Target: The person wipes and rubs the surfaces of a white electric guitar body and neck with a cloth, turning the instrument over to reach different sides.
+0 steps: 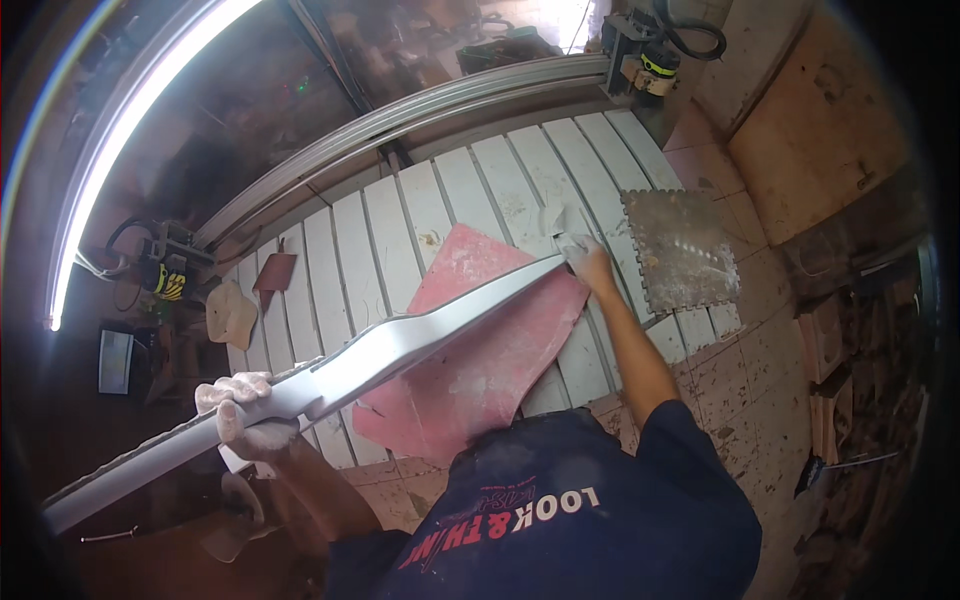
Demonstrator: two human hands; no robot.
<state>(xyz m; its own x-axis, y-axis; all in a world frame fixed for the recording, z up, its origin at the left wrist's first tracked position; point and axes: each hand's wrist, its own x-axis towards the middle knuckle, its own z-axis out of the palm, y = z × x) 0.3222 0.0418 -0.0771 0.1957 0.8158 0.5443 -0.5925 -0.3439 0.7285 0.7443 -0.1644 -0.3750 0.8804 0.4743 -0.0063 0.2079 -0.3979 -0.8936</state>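
My left hand (250,420), whitened with dust or a glove, is wrapped round a long, narrow white piece (400,350) with a raised bend in its middle and a rough dark upper edge. The piece runs from the lower left up toward the right, above a pink sheet (470,410) on the slatted white table (350,250). My right hand (585,258) is closed at the piece's far right end, with pale material about its fingers that I cannot make out clearly. Just beyond it lies a small whitish scrap (550,222).
A grimy mat (680,255) lies on the table's right, a cap (230,312) and reddish scrap (275,270) on its left. A machine rail (400,120) spans the back between two motor units (650,75). A wooden board (815,140) and stacked pieces (830,400) stand right.
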